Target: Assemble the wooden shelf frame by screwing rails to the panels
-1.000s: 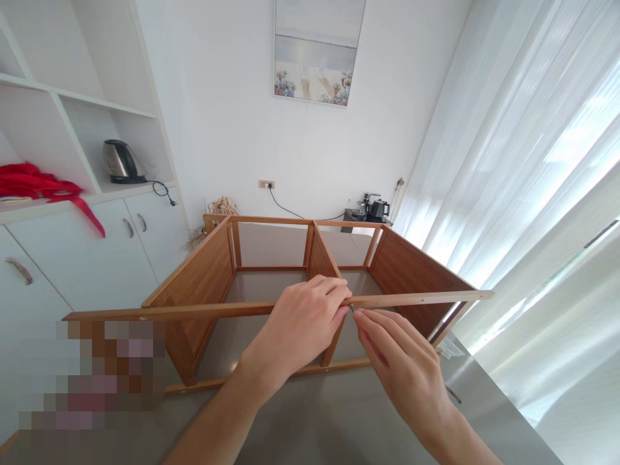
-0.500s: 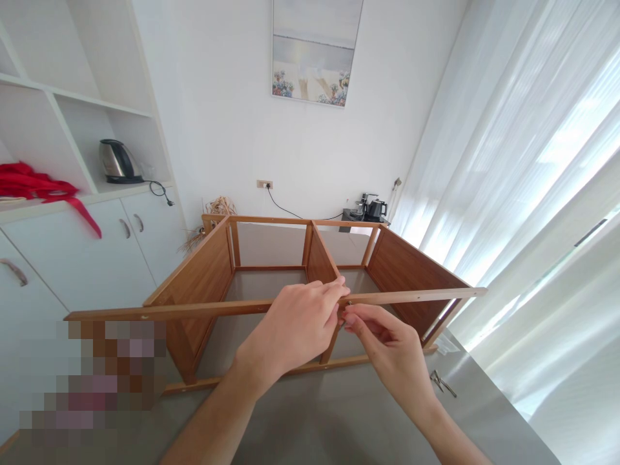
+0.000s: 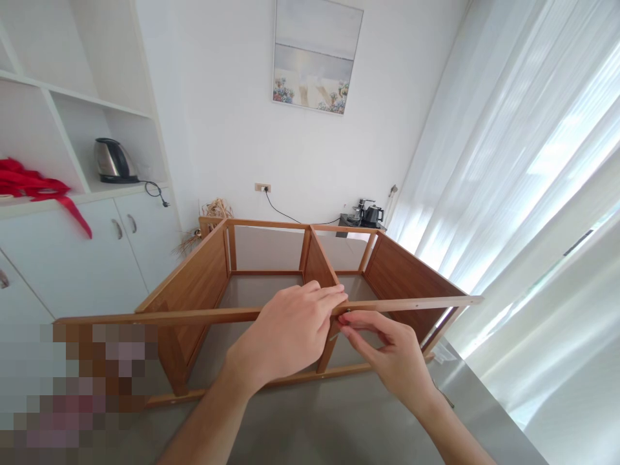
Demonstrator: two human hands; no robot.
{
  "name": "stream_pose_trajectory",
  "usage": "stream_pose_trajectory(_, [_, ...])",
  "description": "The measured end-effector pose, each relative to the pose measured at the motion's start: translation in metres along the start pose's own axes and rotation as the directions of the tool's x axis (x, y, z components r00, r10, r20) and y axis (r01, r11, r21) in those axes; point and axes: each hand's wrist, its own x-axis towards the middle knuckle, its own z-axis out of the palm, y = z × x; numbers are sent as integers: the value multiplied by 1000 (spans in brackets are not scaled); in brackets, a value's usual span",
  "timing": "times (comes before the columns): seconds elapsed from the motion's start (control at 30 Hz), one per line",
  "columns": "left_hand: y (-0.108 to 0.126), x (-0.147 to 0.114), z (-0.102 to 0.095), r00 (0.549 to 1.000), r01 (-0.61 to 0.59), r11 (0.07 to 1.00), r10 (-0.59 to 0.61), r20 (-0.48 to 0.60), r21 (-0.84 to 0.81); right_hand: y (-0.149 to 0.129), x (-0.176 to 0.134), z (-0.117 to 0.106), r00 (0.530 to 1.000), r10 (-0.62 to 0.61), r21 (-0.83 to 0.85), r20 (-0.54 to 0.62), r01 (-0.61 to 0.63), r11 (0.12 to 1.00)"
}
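Observation:
A brown wooden shelf frame lies before me, with panels at both ends and a middle panel. My left hand grips its near top rail where the middle panel meets it, fingers over the top and thumb hidden. Just right of it, my right hand pinches a thin metal rod, perhaps a hex key, under the same rail. A small metal screw head shows at the rail beside those fingertips. Most of the rod is hidden by the fingers.
The frame stands on a grey table. Metal pieces lie on it, mostly behind my right forearm. White curtains hang at right. At left, white cabinets hold a kettle and red cloth. A blurred patch covers the lower left.
The view has shifted slightly. My right fingers have turned a little around the rod and moved closer to the rail. My left hand keeps its grip.

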Motion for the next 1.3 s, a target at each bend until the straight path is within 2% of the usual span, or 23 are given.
stream_pose_trajectory(0.1, [0, 0, 0, 1000, 7, 1000, -7, 3, -22, 0, 1, -2, 997, -69, -50, 25, 70, 996])
stream_pose_trajectory(0.2, [0, 1, -1, 1000, 2, 1000, -2, 9, -20, 0, 3, -1, 980, -197, -123, -6, 194, 973])
stream_pose_trajectory(0.33, [0, 1, -3, 1000, 22, 1000, -22, 0, -11, 4, 9, 0, 903, -430, -249, -15, 413, 876])
stream_pose_trajectory(0.4, [0, 1, -4, 999, 43, 999, -43, -8, -13, 7, 10, 0, 860, -509, -349, -14, 473, 809])
stream_pose_trajectory(0.53, [0, 0, -4, 998, 63, 998, -63, 0, -32, 9, 9, -4, 829, -559, -493, 11, 491, 718])
stream_pose_trajectory(0.67, [-2, 1, -8, 998, 61, 995, -59, 26, -78, 4, 9, -7, 802, -591, -473, 87, 555, 685])
stream_pose_trajectory(0.8, [-11, 9, -16, 996, -1, 992, 12, 85, -123, 4, 11, -6, 777, -622, -500, 95, 578, 646])
stream_pose_trajectory(0.93, [-25, 23, -28, 973, -69, 976, 111, 201, -205, 9, 11, -1, 782, -620, -527, 58, 551, 646])
stream_pose_trajectory(1.1, [-33, 31, -38, 933, -5, 952, 115, 342, -306, 11, 7, 9, 791, -612, -536, -17, 509, 673])
stream_pose_trajectory(1.3, [-30, 31, -36, 940, 33, 926, 99, 326, -377, 8, 8, 16, 785, -618, -611, -46, 467, 639])
